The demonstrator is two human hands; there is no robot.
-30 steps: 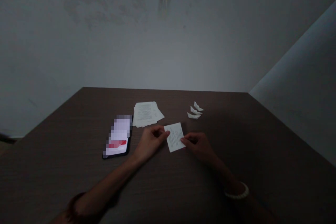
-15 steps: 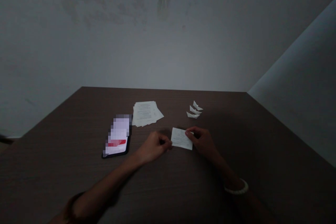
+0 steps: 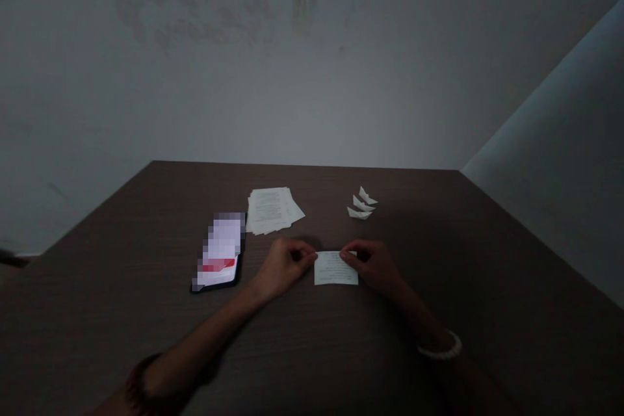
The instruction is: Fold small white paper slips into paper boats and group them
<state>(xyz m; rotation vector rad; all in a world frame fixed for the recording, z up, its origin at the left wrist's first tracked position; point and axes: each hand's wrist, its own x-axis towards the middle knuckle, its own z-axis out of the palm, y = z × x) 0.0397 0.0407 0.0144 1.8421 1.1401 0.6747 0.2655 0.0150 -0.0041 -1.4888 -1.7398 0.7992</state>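
Nearest, a white bead bracelet [image 3: 440, 352] circles the right wrist and a dark band [image 3: 140, 380] the left, both forearms angling inward across the bench [image 3: 439, 260]. The left hand [image 3: 283, 268] and right hand [image 3: 373, 266] lie low, backs up, and their fingers [image 3: 306, 253] pinch a small printed paper slip [image 3: 336, 268] at opposite ends, barely apart, the slip flat on the bench, long side across. Left of the hands sits a phone [image 3: 220, 250], its screen blurred. Farther on lies a loose stack of printed sheets [image 3: 270, 210], and to the far right, three small folded paper boats [image 3: 361, 204] — well clear of the hands.
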